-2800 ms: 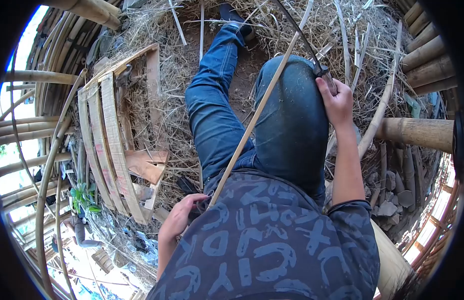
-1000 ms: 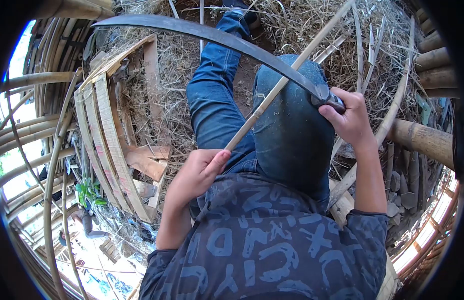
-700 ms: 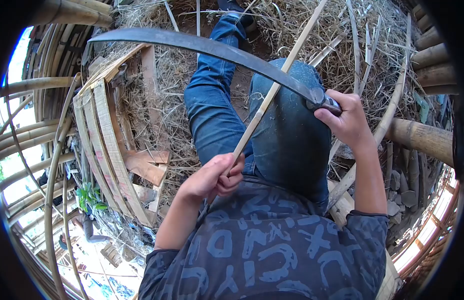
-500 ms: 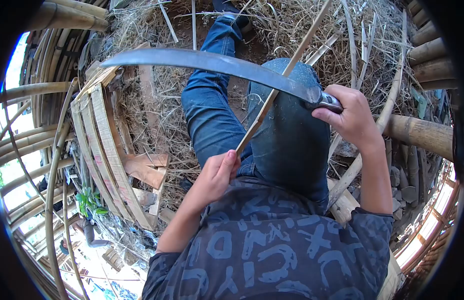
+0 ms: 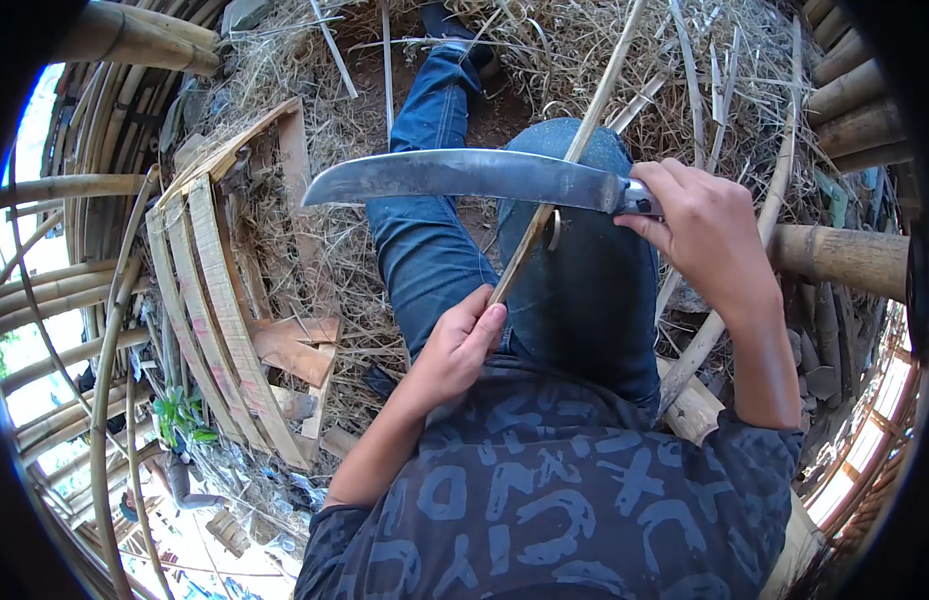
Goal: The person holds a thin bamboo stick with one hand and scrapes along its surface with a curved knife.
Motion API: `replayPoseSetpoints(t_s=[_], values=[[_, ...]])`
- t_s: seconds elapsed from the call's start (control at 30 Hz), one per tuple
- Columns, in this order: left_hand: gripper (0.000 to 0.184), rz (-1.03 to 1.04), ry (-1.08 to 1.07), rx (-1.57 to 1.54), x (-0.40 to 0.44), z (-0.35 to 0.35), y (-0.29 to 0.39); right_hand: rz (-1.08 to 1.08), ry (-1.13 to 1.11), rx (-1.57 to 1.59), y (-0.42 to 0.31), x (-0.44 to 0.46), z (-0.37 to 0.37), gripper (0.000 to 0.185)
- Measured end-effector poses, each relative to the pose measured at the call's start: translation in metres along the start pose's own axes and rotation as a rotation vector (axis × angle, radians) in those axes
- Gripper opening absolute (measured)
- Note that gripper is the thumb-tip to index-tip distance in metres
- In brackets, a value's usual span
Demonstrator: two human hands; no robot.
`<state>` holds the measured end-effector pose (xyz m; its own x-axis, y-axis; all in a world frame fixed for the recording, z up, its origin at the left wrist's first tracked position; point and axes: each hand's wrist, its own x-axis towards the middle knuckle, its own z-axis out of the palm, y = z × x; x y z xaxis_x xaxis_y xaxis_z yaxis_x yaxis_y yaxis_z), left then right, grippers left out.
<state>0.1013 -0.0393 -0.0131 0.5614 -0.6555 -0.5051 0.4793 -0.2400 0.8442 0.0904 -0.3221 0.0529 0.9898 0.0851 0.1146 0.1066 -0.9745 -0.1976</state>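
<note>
My right hand (image 5: 699, 225) grips the handle of a machete (image 5: 444, 175) with a broad, curved blade. The blade points left and lies across a long, thin bamboo strip (image 5: 606, 85), over my bent knee (image 5: 574, 290). In my left hand (image 5: 459, 350) the lower end of that strip is held, near my waist. The strip slants up and to the right, past the knee toward the straw. A small curled shaving (image 5: 555, 230) hangs beside the strip, just under the blade.
A slatted wooden crate (image 5: 219, 300) stands at my left. Straw and thin bamboo strips (image 5: 334, 50) litter the ground ahead. A thick bamboo pole (image 5: 844, 258) and a long stick (image 5: 774, 190) are at my right. Bamboo rails (image 5: 74, 285) line the left side, with a person (image 5: 184, 480) beyond.
The machete has shifted right, its blade turned to show more of its flat side. My left hand has moved slightly right and down with the strip. A curled shaving now shows.
</note>
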Motion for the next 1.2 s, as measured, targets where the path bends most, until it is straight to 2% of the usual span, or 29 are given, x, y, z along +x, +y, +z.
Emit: replayPoseSetpoints(t_s=[0.07,0.17,0.27,0.33,0.57,0.77,0.97,1.03,1.2], values=[[0.026,-0.012,-0.025,-0.071,0.002,0.001,0.002,0.016,0.042,-0.008,0.0,-0.002,0.002,0.04],[0.032,0.011,-0.009,-0.066,0.003,0.003,0.002,0.053,-0.036,0.078,0.009,-0.001,0.006,0.049],[0.035,-0.07,-0.03,-0.093,0.004,0.001,0.002,0.053,-0.072,0.165,0.016,-0.001,0.012,0.057],[0.036,0.008,-0.037,-0.028,0.006,-0.001,-0.002,0.041,-0.019,0.191,0.02,-0.002,0.017,0.059],[0.039,0.021,0.018,0.099,0.005,-0.001,0.002,0.045,-0.061,0.216,0.022,-0.006,0.021,0.06],[0.044,0.056,0.114,0.389,0.001,0.002,0.008,0.086,-0.096,0.178,0.021,-0.005,0.024,0.064],[0.039,0.135,0.205,0.558,-0.012,0.004,0.006,0.122,-0.146,0.167,0.021,-0.006,0.021,0.068],[0.023,0.105,0.226,0.544,-0.028,-0.002,-0.009,0.203,-0.127,0.193,0.025,-0.008,0.021,0.068],[0.021,0.066,0.249,0.567,-0.057,-0.01,-0.034,0.206,-0.122,0.15,0.03,-0.011,0.02,0.068]])
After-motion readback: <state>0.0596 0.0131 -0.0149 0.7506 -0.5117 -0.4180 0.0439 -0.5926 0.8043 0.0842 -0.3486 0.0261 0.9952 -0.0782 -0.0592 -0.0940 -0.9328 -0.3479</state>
